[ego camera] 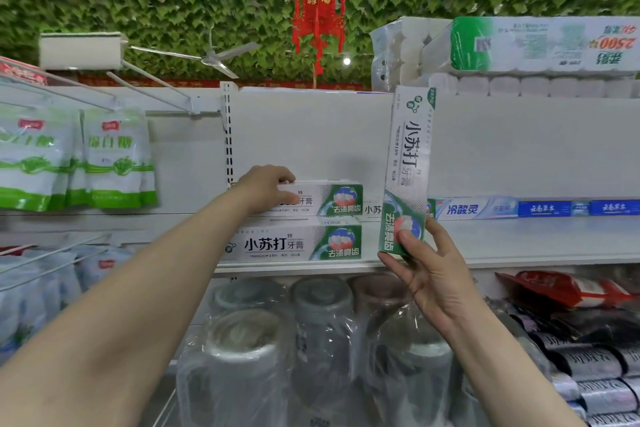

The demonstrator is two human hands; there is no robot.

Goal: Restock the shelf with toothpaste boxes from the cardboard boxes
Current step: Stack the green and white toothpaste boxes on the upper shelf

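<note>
A shop aisle under a ceiling of fake leaves, with a red lantern (318, 10) and a fan (211, 59) overhead. The white shelf (519, 246) runs across the middle.

At its left end, near the front edge, two toothpaste boxes lie stacked lengthwise. The left hand (266, 189) curls over the left end of the top box (329, 199), which sits on the lower box (294, 243). The right hand (433, 274) pinches the bottom end of a third, upright box (408, 166), held on end just right of the stack and in front of the shelf's front edge.

This looks like the placing step: the left hand is squaring the stack while the next box waits. The next move probably calls for turning the upright box flat, label forward, and laying it on the stack or on the bare shelf beside it.

Along the back edge to the right runs a row of other toothpaste brands (554, 209), so there is room only in front of them. Tissue packs (540, 45) sit on the top shelf, green-and-white bags (114, 159) hang at left, and wrapped jars (242, 340) stand below. No cardboard boxes are in view.
</note>
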